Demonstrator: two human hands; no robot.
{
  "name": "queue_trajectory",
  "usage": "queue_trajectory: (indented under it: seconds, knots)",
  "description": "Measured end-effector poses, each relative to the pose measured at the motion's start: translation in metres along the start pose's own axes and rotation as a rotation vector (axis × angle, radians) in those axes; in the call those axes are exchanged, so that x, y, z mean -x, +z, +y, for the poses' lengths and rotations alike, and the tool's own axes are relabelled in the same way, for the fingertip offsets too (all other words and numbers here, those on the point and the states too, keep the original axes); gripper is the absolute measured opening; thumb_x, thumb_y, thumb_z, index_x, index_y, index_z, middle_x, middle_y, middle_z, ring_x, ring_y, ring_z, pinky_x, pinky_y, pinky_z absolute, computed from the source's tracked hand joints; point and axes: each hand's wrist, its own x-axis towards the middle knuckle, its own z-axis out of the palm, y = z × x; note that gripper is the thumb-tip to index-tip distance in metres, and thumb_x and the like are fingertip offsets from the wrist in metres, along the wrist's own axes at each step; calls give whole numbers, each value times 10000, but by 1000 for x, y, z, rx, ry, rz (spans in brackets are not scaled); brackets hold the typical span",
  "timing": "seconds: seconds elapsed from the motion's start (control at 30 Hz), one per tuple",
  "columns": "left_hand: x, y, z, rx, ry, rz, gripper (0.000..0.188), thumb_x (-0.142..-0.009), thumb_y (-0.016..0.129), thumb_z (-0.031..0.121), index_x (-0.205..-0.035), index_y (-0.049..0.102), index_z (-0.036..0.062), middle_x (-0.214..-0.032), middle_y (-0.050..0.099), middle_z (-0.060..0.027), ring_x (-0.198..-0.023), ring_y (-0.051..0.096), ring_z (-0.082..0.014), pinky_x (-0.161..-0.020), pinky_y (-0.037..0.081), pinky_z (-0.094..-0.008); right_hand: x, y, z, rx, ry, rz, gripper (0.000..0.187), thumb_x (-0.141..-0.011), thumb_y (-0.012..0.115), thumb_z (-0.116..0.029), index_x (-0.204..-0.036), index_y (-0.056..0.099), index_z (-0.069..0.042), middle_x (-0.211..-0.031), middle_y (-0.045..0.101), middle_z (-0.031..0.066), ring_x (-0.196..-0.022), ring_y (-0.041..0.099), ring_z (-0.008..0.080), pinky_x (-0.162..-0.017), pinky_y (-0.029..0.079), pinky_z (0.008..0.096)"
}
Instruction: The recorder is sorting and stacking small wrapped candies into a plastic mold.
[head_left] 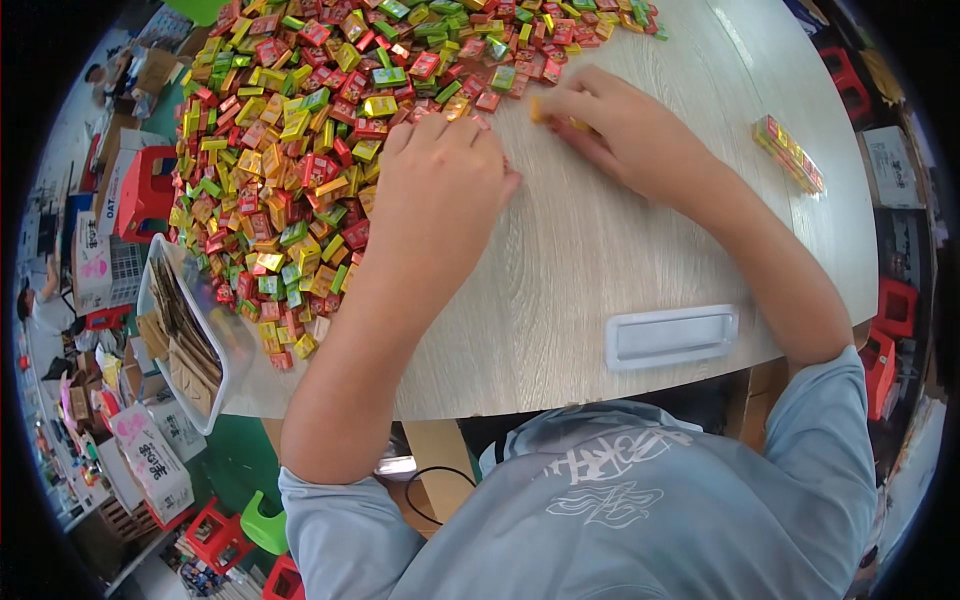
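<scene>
A big heap of small foil-bright boxes [300, 125] in red, yellow, green and orange covers the far left of the table. At its right edge is my left hand [440, 170], back turned up and fingers curled down. Those fingertips touch the boxes, and whatever lies beneath the palm is hidden. To the right, my right hand [630, 130] pinches a small yellow box [537, 109] between thumb and fingers, just above the bare tabletop. That hand is slightly blurred.
A multicoloured row of small boxes [789, 155] lies at the table's right. Near the front edge sits a shallow white tray [670, 362]. A white bin [228, 365] holding flat cardboard stands at the left edge, and red stools [148, 195] are beyond it.
</scene>
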Motion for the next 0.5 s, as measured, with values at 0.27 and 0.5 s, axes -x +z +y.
queue_trajectory:
  seconds: [0.27, 0.5]
  knots:
    - [3, 7, 27, 168, 124, 16, 243, -831, 840, 234, -955, 696, 82, -927, 658, -67, -948, 643, -295, -887, 477, -424, 53, -16, -23, -149, -157, -107, 343, -869, 764, -22, -1200, 699, -85, -1149, 642, 108, -1033, 655, 311, -865, 549, 403]
    - [4, 0, 20, 195, 116, -98, 373, -837, 840, 321, -1018, 643, 61, -979, 661, -100, -993, 656, -303, -895, 497, -437, 34, -41, -34, -90, -18, -151, 272, -952, 716, -175, -1211, 676, -105, -1156, 646, 105, -985, 672, 308, -827, 556, 413]
